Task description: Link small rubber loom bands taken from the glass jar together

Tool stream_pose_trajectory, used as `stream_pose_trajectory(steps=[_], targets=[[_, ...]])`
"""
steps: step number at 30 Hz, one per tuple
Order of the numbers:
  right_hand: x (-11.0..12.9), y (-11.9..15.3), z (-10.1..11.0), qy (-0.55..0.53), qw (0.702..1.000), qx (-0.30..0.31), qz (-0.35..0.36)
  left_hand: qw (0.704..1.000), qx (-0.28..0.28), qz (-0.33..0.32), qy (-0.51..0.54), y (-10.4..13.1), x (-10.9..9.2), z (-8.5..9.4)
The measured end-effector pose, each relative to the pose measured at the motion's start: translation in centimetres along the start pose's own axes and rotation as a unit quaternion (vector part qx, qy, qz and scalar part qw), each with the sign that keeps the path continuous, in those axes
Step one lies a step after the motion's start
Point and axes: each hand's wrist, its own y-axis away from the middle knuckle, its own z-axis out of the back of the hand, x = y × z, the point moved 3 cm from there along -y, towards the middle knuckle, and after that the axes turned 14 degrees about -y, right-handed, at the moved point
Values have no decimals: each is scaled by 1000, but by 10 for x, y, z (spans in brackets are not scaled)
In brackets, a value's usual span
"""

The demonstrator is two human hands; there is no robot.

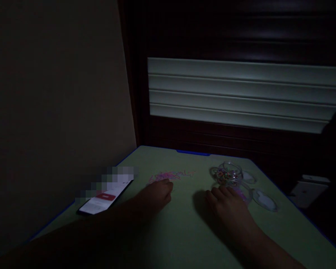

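Observation:
My left hand [157, 193] is closed, palm down, at the near edge of a loose pile of small thin coloured bands [168, 175], mostly pink. Whatever its fingertips pinch is hidden. Further right, my right hand [226, 201] has its fingers curled down together in front of two clear jars, and its fingertips are out of sight. The farther jar [230, 170] holds many multicoloured bands. A nearer jar [249, 192] with pink contents is partly covered by that hand.
Two round clear lids [265, 200] lie right of the jars. A phone [106, 196] with a lit screen rests at the left, partly pixelated. The pale green table [173, 239] has a blue edge, with a wall at left and slatted panel behind. The room is dim.

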Motion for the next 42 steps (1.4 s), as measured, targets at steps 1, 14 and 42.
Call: stream_pose_trajectory(steps=[1,14,42], targets=[[1,0,-1,-3,1000,-1,4,1000,-20,-7,14,-1,0,-2],[6,2,-15,-130,990,-50,37,987,-137,-25,75,-19,-34,-12],[-2,-4,-25,-293,949,-114,0,988,-100,-76,93,-15,-36,-3]])
